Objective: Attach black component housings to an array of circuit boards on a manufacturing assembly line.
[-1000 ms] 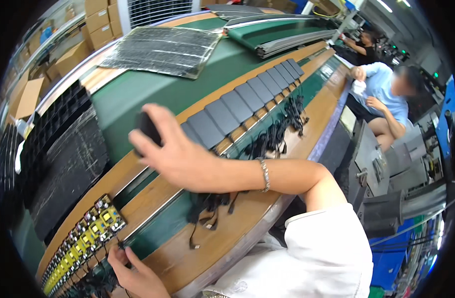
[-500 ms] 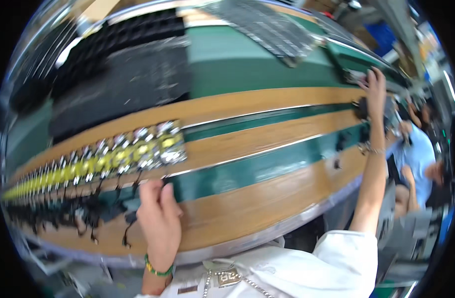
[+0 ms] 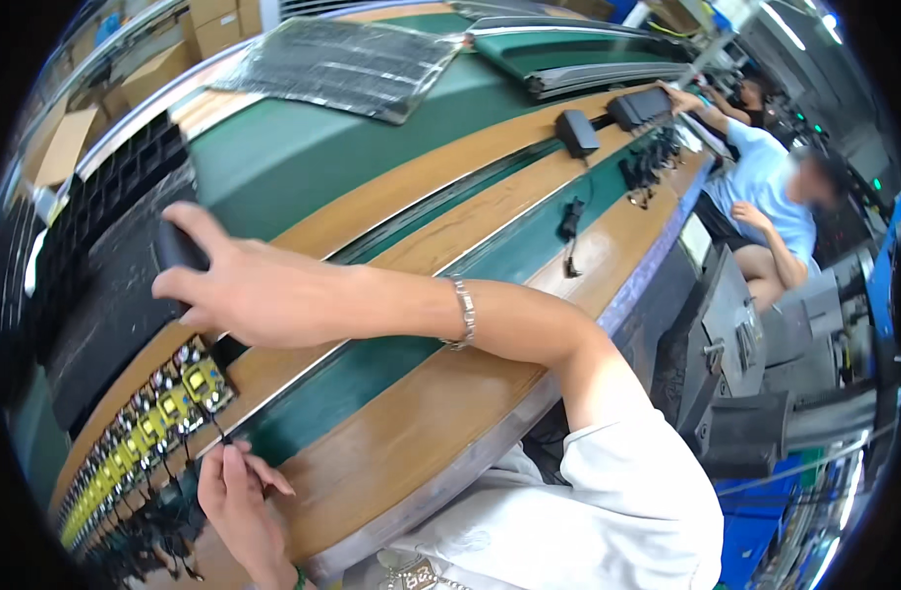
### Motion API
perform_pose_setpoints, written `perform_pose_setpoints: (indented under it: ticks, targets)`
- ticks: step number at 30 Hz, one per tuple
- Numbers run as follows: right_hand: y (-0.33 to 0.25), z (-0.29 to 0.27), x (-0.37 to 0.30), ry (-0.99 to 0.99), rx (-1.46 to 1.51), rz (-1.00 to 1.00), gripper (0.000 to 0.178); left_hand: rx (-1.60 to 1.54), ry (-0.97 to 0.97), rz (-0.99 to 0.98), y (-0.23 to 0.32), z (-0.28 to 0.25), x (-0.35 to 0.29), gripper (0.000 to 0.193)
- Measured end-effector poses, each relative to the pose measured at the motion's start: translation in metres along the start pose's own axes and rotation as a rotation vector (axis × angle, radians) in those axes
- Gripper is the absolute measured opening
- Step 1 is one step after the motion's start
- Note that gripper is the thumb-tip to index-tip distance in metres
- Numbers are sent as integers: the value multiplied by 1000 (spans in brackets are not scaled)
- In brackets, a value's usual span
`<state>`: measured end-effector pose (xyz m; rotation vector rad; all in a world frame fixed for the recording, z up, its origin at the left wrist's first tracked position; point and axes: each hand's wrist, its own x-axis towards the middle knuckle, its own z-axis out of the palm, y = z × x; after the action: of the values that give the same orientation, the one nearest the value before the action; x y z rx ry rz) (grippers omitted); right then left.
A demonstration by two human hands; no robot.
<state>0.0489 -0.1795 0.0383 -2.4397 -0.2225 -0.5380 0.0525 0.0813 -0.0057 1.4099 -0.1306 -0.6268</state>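
Note:
My right hand (image 3: 239, 290) reaches across to the left, its fingers wrapped round a black adapter case (image 3: 178, 248), partly hidden and blurred. Beneath it, a long row of small circuit boards (image 3: 155, 423) with yellow transformers lies along the wooden strip. Black cables (image 3: 160, 531) trail from the boards toward me. At the near end of the row, my left hand (image 3: 242, 501) pinches a thin black cable (image 3: 217, 429) that leads to the last board. The other fingers of that hand are loosely curled.
Black trays (image 3: 106, 285) stand beyond the boards. A flat plastic-wrapped sheet (image 3: 342, 69) lies on the green bench (image 3: 303, 138). Farther right are a black adapter with a cord (image 3: 576, 133) and another black block (image 3: 639, 108). A co-worker in light blue (image 3: 765, 177) sits at the right, one hand near that block.
My right hand has swung from the far right to the left, now with a black adapter case in it. The view has turned right, and my left hand stays by the row's end.

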Motion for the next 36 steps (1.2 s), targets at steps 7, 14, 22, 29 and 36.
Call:
perform_pose_setpoints:
  ticks: [7, 14, 22, 29, 36]
  targets:
    - [21, 43, -9, 113, 121, -253, 45, -193, 63, -81, 4, 32, -1, 25]
    - [5, 38, -17, 26, 285, -23, 44, -527, 8, -227, 15, 45, -13, 23]
    - [18, 42, -20, 73, 311, 6, 43, -426, 150, -290, 20, 62, -3, 23]
    - [19, 40, -21, 56, 340, 28, 43, -352, -46, -162, 5, 46, 7, 27]
    - [20, 42, -22, 78, 338, 14, 43, -260, -131, -265, 16, 43, 29, 30]
